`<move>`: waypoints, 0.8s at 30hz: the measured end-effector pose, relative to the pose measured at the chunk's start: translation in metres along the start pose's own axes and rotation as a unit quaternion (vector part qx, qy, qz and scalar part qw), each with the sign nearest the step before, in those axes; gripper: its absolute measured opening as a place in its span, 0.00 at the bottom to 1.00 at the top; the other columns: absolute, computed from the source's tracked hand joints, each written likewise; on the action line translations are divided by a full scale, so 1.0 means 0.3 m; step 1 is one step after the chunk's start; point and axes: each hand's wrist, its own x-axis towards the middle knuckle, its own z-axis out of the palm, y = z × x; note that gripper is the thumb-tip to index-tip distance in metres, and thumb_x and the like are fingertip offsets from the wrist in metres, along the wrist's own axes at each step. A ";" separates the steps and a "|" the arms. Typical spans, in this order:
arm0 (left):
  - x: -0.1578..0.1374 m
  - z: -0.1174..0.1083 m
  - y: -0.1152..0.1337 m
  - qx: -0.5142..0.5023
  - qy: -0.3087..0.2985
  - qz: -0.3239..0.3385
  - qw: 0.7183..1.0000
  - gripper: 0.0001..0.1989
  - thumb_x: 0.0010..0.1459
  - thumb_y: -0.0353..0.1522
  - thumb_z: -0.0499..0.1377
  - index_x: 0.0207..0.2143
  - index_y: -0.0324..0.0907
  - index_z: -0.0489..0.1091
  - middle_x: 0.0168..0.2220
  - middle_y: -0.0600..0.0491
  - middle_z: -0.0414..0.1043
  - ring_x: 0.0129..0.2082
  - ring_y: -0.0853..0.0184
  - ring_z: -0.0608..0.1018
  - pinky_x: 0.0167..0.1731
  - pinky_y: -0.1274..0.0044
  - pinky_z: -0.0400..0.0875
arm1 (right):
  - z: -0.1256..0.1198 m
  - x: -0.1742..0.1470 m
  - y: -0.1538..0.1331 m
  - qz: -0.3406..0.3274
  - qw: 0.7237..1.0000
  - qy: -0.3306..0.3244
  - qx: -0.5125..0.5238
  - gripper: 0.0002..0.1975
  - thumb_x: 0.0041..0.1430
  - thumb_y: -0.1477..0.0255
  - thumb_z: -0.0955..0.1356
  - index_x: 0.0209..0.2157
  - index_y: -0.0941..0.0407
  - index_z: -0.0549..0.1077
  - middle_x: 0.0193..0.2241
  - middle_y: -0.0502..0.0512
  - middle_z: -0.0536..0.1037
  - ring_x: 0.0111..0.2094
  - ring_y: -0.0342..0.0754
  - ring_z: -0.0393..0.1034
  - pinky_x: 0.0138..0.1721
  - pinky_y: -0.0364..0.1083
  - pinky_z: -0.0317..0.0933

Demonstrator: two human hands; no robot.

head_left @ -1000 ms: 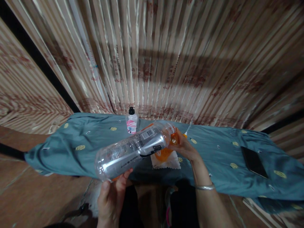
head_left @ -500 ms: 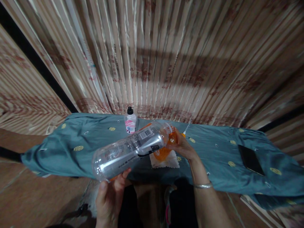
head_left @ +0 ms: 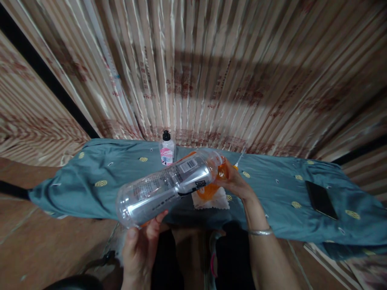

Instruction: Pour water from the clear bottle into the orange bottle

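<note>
A large clear plastic bottle (head_left: 165, 189) with a silver label lies tilted across my hands, its base low at the left and its neck higher at the right. My left hand (head_left: 142, 241) supports it from below near the base, fingers curled against the underside. At the bottle's mouth, my right hand (head_left: 231, 179) closes around the neck of an orange see-through bottle (head_left: 208, 192). The two necks meet or overlap there; whether they touch is unclear. Under the orange bottle lies a white scalloped cloth (head_left: 223, 203).
A small bottle with a black cap and pink label (head_left: 167, 151) stands at the back of the teal-covered table (head_left: 272, 193). A yellow-and-white pump top with a clear tube (head_left: 238, 161) lies behind my right hand. A black phone (head_left: 321, 199) rests at the right. A pleated curtain (head_left: 193, 80) hangs behind.
The view has shifted slightly. Both hands keep their hold, and the clear bottle stays at nearly the same tilt.
</note>
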 end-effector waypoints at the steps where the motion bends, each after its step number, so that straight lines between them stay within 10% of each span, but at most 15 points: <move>1: 0.000 -0.002 -0.001 0.001 -0.003 0.004 1.000 0.30 0.26 0.49 0.75 0.35 0.46 0.80 0.38 0.49 0.81 0.34 0.59 0.81 0.31 0.71 0.81 | -0.001 0.000 0.005 0.004 1.000 -0.003 0.004 0.37 0.44 0.64 0.78 0.56 0.46 0.66 0.55 0.51 0.74 0.58 0.55 0.67 0.60 0.56 0.63; 24: 0.020 -0.039 -0.021 -0.014 -0.035 -0.004 0.999 0.25 0.35 0.45 0.74 0.36 0.44 0.80 0.36 0.49 0.81 0.35 0.57 0.82 0.33 0.67 0.81 | -0.001 -0.004 -0.033 -0.011 1.000 0.001 -0.002 0.36 0.43 0.65 0.78 0.56 0.46 0.67 0.52 0.51 0.75 0.56 0.54 0.67 0.63 0.56 0.57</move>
